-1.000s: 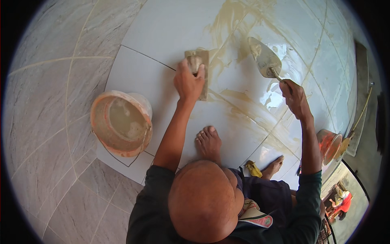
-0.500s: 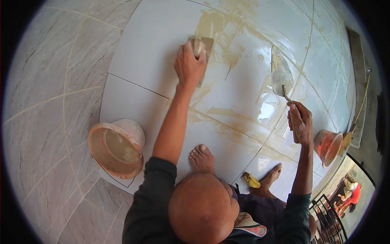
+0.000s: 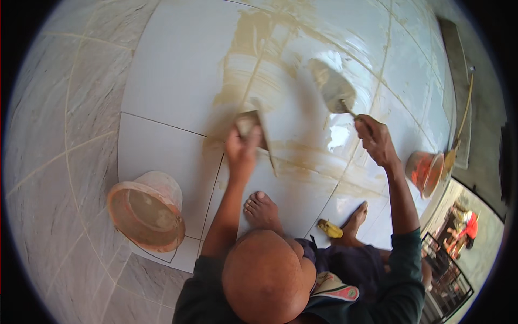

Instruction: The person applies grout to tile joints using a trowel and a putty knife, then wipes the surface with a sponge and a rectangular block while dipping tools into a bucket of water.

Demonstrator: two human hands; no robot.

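Note:
My left hand (image 3: 240,155) is closed round the grip of a flat rectangular float (image 3: 263,141), which stands tilted over the white tiles (image 3: 167,70). Whether its lower edge touches the tile is not clear. Beige grout (image 3: 243,70) is smeared around the joints just beyond the float, with swept streaks in it. In my right hand (image 3: 376,141) is the handle of a pointed trowel (image 3: 333,86). Its wet, grout-marked blade hangs over the tiles to the right of the float. My fingers wrap the handle.
A stained bucket (image 3: 167,189) with a wire handle sits at the left; a smaller orange-stained bucket (image 3: 418,171) stands at the right. A crumpled yellow thing (image 3: 330,229) lies between my bare feet. A long stick (image 3: 467,110) leans at the far right. Another person (image 3: 469,224) appears beyond the railing.
My left hand has drawn the float back toward me and tilted it up, leaving swept grout streaks. My right hand has moved the trowel left.

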